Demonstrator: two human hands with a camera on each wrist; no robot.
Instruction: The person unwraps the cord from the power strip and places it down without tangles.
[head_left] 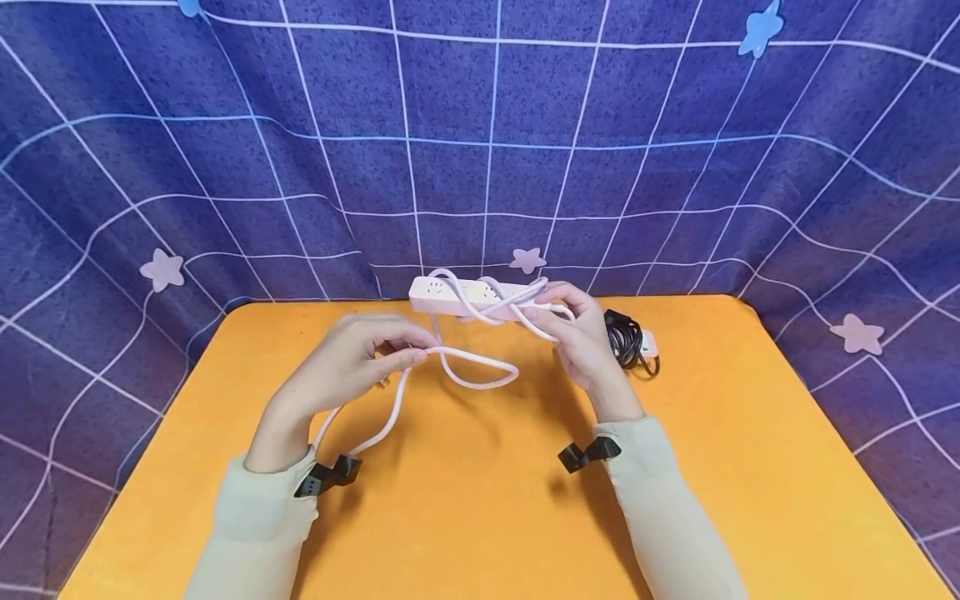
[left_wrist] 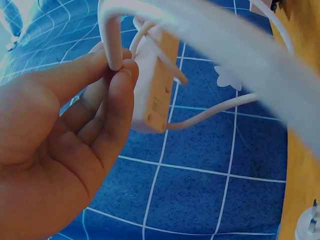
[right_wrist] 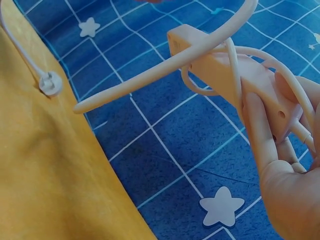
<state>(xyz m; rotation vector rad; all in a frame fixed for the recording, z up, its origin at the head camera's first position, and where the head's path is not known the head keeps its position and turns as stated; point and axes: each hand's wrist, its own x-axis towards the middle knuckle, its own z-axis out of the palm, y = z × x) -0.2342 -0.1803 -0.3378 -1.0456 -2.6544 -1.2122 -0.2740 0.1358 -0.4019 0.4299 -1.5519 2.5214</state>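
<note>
Left-hand grip (head_left: 348, 358): thumb and fingertips together, pinching the white round cable (right_wrist: 155, 72) | right-hand grip (head_left: 581, 340): curled round one end of the long white plastic power strip (head_left: 472, 291) (cable looped loosely about it) | strip: raised above the orange table (head_left: 465, 500) | white round plug (right_wrist: 50, 83): on table

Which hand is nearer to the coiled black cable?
Right. The right hand, holding the power strip, is just left of the coiled black cable; the left hand, pinching the white cord, is much farther left.
</note>
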